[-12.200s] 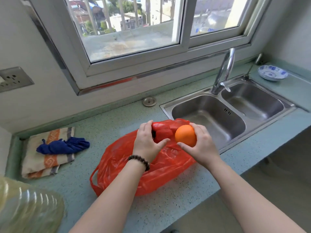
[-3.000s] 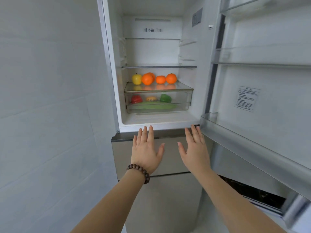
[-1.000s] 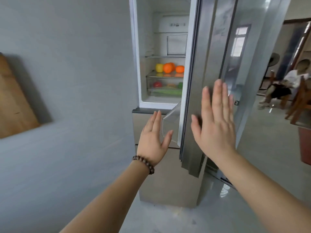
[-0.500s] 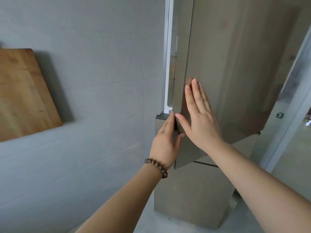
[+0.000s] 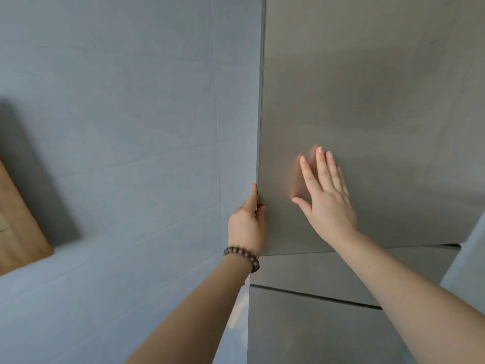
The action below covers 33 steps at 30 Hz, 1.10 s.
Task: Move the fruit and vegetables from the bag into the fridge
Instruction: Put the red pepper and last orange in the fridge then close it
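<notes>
The grey fridge door fills the right half of the view and lies flush with the fridge front. My right hand is flat on the door with straight fingers. My left hand, with a bead bracelet on the wrist, rests at the door's left edge, its fingers straight along that edge. Neither hand holds anything. The fruit, the vegetables and the bag are out of view.
A grey tiled wall runs along the left of the fridge. A wooden board leans against it at the far left. Below the door are the fridge's lower drawer fronts.
The door has swung from a narrow gap to fully closed. My right hand stayed flat on it, and my left hand moved up along the door's left edge.
</notes>
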Each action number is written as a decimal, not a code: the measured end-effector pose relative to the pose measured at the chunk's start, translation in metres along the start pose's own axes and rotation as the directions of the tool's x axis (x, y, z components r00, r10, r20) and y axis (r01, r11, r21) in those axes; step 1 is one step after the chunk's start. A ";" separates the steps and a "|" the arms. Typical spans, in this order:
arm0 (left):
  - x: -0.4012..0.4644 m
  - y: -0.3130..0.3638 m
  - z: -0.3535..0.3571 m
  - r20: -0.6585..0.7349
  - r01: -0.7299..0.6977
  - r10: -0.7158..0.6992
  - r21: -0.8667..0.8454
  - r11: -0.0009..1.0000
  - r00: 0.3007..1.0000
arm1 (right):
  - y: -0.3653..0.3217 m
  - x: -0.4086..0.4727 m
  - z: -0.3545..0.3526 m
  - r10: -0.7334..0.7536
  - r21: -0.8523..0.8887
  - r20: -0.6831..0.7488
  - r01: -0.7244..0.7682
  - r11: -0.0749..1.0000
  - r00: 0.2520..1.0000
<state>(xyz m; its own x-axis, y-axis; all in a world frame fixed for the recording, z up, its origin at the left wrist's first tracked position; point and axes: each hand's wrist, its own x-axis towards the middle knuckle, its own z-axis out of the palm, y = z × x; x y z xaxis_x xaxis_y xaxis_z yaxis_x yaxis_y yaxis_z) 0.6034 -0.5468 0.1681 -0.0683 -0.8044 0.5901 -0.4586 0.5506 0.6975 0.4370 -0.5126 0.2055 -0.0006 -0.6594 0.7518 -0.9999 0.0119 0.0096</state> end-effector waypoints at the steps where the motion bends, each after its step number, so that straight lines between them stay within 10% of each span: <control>1: 0.011 -0.005 0.003 0.012 0.014 -0.014 -0.015 1.000 1.000 | 0.001 0.006 0.008 0.000 -0.019 -0.002 0.000 1.000 1.000; 25: 0.120 -0.061 0.059 0.089 0.102 -0.099 -0.038 0.994 0.991 | 0.021 0.070 0.101 0.014 -0.275 -0.053 -0.028 0.961 0.999; 33: 0.097 -0.049 0.049 0.287 0.057 -0.134 0.262 0.963 0.949 | 0.018 0.055 0.081 0.053 -0.177 0.034 -0.046 0.983 0.998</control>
<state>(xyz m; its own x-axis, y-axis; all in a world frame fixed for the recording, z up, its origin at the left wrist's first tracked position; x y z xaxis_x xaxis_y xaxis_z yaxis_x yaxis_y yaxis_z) 0.5760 -0.6623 0.1711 -0.2576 -0.9007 0.3499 -0.6776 0.4265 0.5991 0.4172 -0.6098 0.1934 -0.0544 -0.6829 0.7284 -0.9802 0.1757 0.0916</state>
